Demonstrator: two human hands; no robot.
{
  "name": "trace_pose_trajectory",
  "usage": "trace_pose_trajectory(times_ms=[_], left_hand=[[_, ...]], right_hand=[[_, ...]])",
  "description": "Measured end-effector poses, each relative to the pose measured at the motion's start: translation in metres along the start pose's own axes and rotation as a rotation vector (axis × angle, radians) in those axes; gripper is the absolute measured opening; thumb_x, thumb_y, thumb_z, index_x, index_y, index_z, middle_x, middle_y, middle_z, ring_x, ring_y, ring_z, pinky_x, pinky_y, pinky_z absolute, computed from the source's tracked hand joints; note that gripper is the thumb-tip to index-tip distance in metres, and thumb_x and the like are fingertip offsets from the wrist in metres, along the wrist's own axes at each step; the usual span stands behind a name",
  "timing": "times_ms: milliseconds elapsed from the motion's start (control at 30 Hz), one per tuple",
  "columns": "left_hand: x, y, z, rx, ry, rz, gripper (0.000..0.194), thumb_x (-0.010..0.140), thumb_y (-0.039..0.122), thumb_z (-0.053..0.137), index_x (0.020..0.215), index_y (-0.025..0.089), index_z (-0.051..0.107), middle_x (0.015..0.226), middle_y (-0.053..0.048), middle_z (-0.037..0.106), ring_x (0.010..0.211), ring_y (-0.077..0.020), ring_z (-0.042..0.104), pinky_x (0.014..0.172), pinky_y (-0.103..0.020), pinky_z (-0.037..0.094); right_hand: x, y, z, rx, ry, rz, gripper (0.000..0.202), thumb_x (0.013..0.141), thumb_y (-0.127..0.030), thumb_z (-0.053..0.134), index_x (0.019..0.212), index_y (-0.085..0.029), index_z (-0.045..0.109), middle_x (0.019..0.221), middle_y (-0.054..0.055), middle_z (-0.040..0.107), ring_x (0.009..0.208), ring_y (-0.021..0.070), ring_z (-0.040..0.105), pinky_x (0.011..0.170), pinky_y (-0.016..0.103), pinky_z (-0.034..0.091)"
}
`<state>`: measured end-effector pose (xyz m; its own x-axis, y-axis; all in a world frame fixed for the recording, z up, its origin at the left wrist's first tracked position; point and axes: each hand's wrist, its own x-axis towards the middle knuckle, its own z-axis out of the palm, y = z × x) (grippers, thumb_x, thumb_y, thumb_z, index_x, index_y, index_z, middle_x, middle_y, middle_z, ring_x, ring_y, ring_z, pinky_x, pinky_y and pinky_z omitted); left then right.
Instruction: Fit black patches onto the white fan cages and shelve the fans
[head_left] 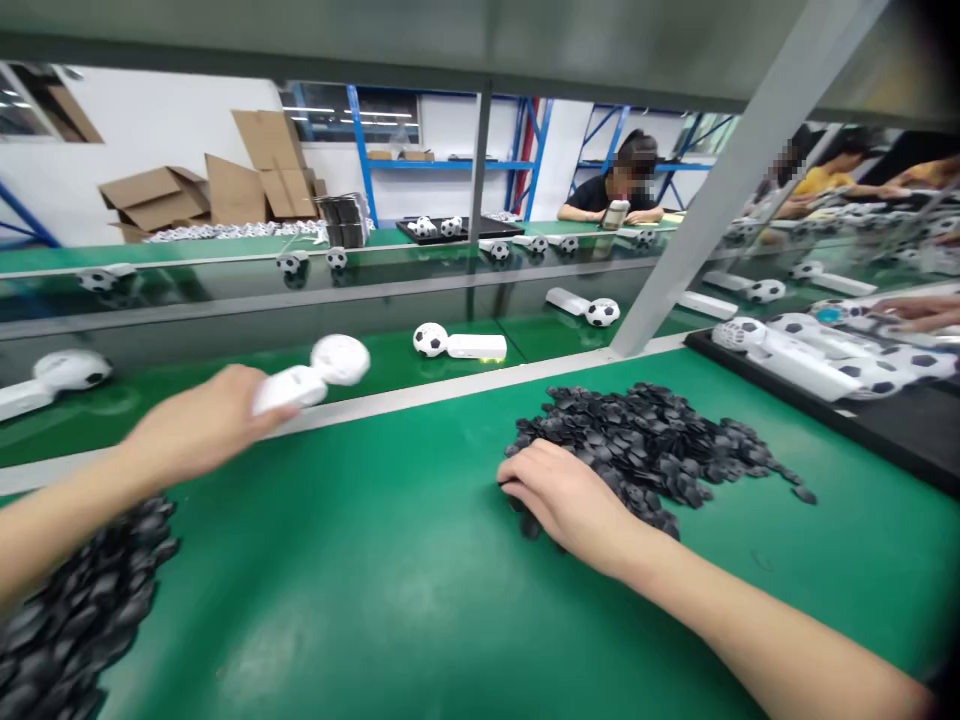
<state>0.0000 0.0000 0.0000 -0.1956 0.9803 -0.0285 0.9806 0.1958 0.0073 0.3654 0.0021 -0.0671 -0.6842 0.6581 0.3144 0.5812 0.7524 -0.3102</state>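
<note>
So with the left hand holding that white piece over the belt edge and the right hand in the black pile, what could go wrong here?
1. The left hand grips the white ball-headed piece only by its handle end; it could slip onto the conveyor.
2. The right hand sits at the edge of the pile of black patches; loose ones could scatter across the green table.

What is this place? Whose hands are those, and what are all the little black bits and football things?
The picture comes from a camera on a person's head, looking down at their own two hands. The left hand holds a white toy with a round head. The right hand rests on a pile of small black pieces on a green table. Another black heap lies at the left. Behind, a belt carries football-patterned toys. Other people sit farther back.
</note>
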Motion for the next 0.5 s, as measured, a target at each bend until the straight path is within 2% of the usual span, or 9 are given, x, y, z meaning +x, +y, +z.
trace_pose_trajectory(times_ms=[100, 167, 233, 300, 333, 433, 500], left_hand=[[-0.057, 0.054, 0.006, -0.008, -0.051, 0.161, 0.050, 0.081, 0.061, 0.033, 0.098, 0.017, 0.049, 0.094, -0.009, 0.059, 0.077, -0.0271, 0.059, 0.061, -0.033, 0.043], [-0.087, 0.078, 0.014, 0.012, -0.135, 0.224, 0.044, 0.082, 0.057, 0.031, 0.091, 0.018, 0.051, 0.089, -0.009, 0.060, 0.072, -0.0270, 0.060, 0.057, -0.034, 0.042], [-0.106, 0.092, 0.024, 0.021, -0.210, 0.244, 0.038, 0.081, 0.052, 0.036, 0.089, 0.019, 0.053, 0.088, -0.009, 0.060, 0.067, -0.0271, 0.060, 0.054, -0.035, 0.043], [-0.114, 0.102, 0.033, -0.002, -0.206, 0.274, 0.035, 0.077, 0.045, 0.045, 0.099, 0.020, 0.054, 0.096, -0.009, 0.061, 0.075, -0.0290, 0.061, 0.060, -0.038, 0.045], [-0.114, 0.107, 0.037, -0.035, -0.175, 0.304, 0.041, 0.074, 0.043, 0.049, 0.109, 0.021, 0.051, 0.104, -0.009, 0.059, 0.084, -0.0304, 0.060, 0.066, -0.040, 0.046], [-0.102, 0.122, 0.048, -0.205, -0.088, 0.426, 0.072, 0.071, 0.042, 0.057, 0.134, 0.024, 0.028, 0.131, -0.009, 0.042, 0.112, -0.0295, 0.048, 0.086, -0.040, 0.043], [-0.092, 0.131, 0.053, -0.298, -0.102, 0.471, 0.079, 0.072, 0.046, 0.057, 0.137, 0.024, 0.018, 0.134, -0.009, 0.039, 0.116, -0.0278, 0.046, 0.090, -0.039, 0.042]], right_hand=[[-0.001, -0.011, -0.010, 0.168, -0.010, 0.033, 0.012, 0.088, -0.015, 0.046, 0.081, -0.020, 0.054, 0.077, 0.002, 0.059, 0.074, 0.0161, 0.052, 0.066, 0.029, 0.044], [-0.002, -0.016, -0.014, 0.252, -0.016, 0.050, 0.010, 0.087, -0.015, 0.047, 0.082, -0.021, 0.053, 0.079, 0.001, 0.059, 0.073, 0.0150, 0.053, 0.066, 0.028, 0.044], [-0.002, -0.020, -0.016, 0.322, -0.002, 0.055, 0.009, 0.086, -0.015, 0.049, 0.081, -0.021, 0.054, 0.080, 0.000, 0.059, 0.075, 0.0146, 0.053, 0.067, 0.027, 0.043], [-0.002, -0.023, -0.016, 0.378, 0.024, 0.053, 0.008, 0.085, -0.015, 0.052, 0.078, -0.020, 0.055, 0.080, 0.001, 0.059, 0.076, 0.0145, 0.054, 0.068, 0.027, 0.043], [-0.002, -0.025, -0.016, 0.401, 0.037, 0.054, 0.008, 0.084, -0.015, 0.053, 0.078, -0.020, 0.056, 0.079, 0.001, 0.059, 0.076, 0.0144, 0.053, 0.068, 0.026, 0.043], [-0.002, -0.029, -0.011, 0.465, 0.056, 0.058, 0.009, 0.083, -0.014, 0.054, 0.077, -0.019, 0.057, 0.077, 0.000, 0.058, 0.073, 0.0132, 0.053, 0.066, 0.025, 0.043], [-0.003, -0.031, -0.005, 0.493, 0.054, 0.044, 0.009, 0.083, -0.013, 0.054, 0.077, -0.019, 0.056, 0.076, -0.001, 0.059, 0.072, 0.0125, 0.053, 0.067, 0.025, 0.043]])
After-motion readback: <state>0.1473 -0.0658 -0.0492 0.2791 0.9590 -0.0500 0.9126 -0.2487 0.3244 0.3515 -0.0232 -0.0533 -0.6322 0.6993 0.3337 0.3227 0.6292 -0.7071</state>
